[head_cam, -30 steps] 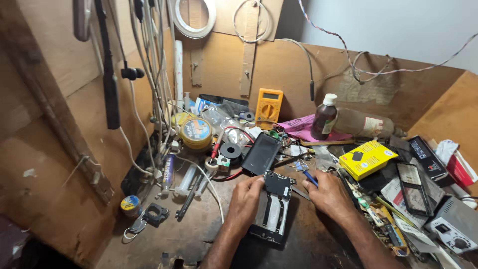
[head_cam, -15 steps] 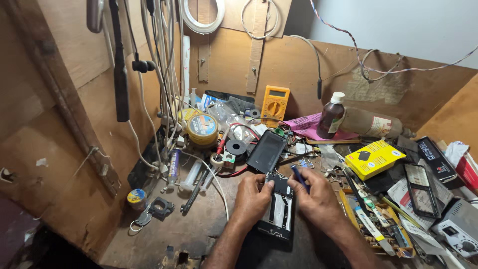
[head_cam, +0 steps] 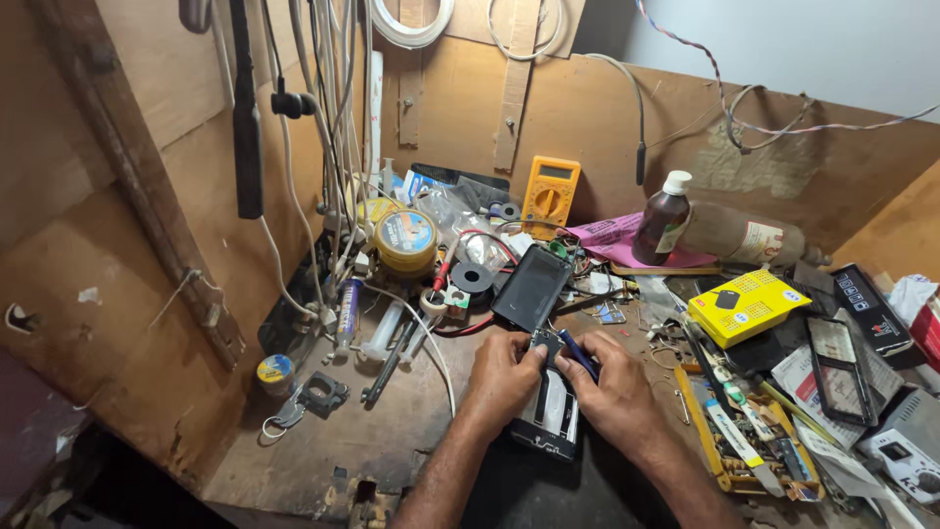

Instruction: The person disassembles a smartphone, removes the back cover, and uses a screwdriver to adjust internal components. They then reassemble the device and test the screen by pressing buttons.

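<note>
**Opened Phone Being Worked on at the Repair Surface**

An opened phone [head_cam: 548, 416], stripped of its back cover, is being held flat on the wooden surface [head_cam: 392, 441]. All positions below are being given relative to this phone.

The left hand [head_cam: 501, 377] is being closed around the phone's left edge near the top, with the thumb pressing on the upper end. The right hand [head_cam: 617, 397] is being clamped on a blue-handled tool [head_cam: 580, 355], whose tip is being directed at the top end of the phone, where a small component area is exposed. The two hands are being held close together, nearly touching over the upper part of the phone.

Compared with the pictures taken a second and half a second ago, the view is being brought slightly nearer and the hands are being drawn tighter together. The tool is now being applied at the top edge rather than held off to the right. This is being judged as the start of close work on the upper section, probably on a fastener or a small part.

Just beyond the phone, a dark phone body [head_cam: 532, 286] is lying tilted. Further beyond, a yellow multimeter [head_cam: 549, 196] is leaning against the back board. To the right, a yellow box [head_cam: 747, 307] and a brown bottle [head_cam: 661, 220] are standing well apart from it. To the left, a solder reel [head_cam: 405, 238] is resting.
</note>
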The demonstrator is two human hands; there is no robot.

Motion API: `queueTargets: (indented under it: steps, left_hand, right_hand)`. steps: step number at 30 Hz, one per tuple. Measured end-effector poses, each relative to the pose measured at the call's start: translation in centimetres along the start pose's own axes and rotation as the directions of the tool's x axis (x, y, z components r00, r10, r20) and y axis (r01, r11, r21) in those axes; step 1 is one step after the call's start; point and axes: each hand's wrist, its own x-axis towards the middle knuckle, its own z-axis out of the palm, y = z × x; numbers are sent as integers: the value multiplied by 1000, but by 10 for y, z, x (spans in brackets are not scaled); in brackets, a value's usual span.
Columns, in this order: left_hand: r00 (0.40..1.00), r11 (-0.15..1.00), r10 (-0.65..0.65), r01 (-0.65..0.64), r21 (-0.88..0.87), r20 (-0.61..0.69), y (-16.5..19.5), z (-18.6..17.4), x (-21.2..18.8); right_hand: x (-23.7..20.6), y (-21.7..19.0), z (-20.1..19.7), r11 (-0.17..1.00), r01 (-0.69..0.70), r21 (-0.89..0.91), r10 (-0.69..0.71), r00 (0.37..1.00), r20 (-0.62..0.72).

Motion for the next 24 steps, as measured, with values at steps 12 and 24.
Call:
queueTargets:
  steps: [12, 24]
  left_hand:
    - [1000, 1000, -5, 5, 27, -4, -2, -10, 0]
    - [998, 998, 62, -62, -20, -11, -1, -10, -7]
  right_hand:
    - [0, 7, 5, 945, -194, 265, 179, 981, 80]
    - [-4, 9, 5, 940, -190, 284, 173, 981, 83]
